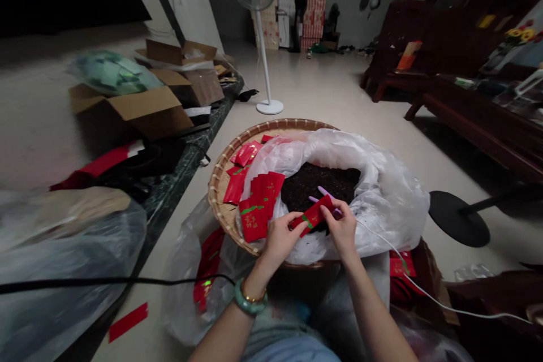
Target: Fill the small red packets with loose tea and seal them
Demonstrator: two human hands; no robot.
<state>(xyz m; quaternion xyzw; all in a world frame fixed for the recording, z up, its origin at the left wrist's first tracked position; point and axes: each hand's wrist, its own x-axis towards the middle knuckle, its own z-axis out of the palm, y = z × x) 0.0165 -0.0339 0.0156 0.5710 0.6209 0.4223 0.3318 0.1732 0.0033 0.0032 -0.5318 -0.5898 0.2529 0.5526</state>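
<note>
Red packet (313, 216): btwn both hands, tilted, above dark loose fill (316, 178) in clear plastic bag (392, 195).
L hand (282, 235): thumb + fingers gripping packet's near-left end.
R hand (343, 223): pinching far-right end.
Packet pile (257, 215): fanned, just L of L hand, on woven tray (214, 172).
Lilac tool (324, 192): prongs show behind packet; rest hidden by packet & R hand, exact type unclear.
Cut off: forearms, at bottom edge.
Hard to see: packets in lower bag (180, 300), blurry thru plastic; fill's exact kind, can't tell.
</note>
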